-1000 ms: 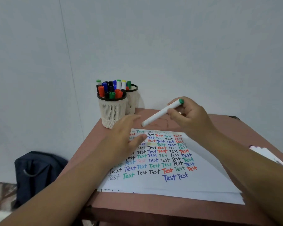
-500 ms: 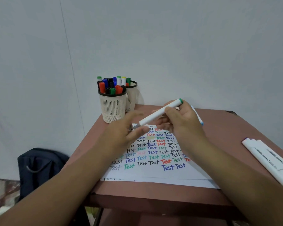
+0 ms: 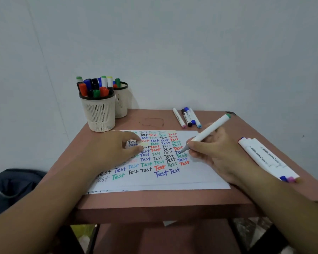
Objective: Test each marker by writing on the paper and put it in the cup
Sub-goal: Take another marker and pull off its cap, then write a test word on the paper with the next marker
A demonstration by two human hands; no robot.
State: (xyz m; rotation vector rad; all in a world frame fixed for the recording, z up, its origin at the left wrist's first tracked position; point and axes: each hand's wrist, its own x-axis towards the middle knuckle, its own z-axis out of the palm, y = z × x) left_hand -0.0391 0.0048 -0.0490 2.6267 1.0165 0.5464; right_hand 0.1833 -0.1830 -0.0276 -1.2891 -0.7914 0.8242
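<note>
My right hand (image 3: 215,154) grips a white marker with a green end (image 3: 210,130), its uncapped grey tip touching the paper (image 3: 200,177) beside a green "Test". Rows of "Test" in several colours cover the sheet. On the paper's left part rests my left hand (image 3: 116,149) with fingers and thumb curled; whether it holds the cap is hidden. A white mesh cup (image 3: 99,114) full of markers stands at the back left, with a second cup (image 3: 122,107) behind it.
Several loose markers (image 3: 188,118) lie at the table's back edge. Three white markers (image 3: 264,158) lie along the right side near my right forearm. The brown table (image 3: 154,204) stands against a white wall. A dark bag (image 3: 13,186) sits on the floor to the left.
My right hand brought the marker down from mid-air to the paper; its tip is now bare. My left hand left the marker's end and settled on the sheet. The view tilted down.
</note>
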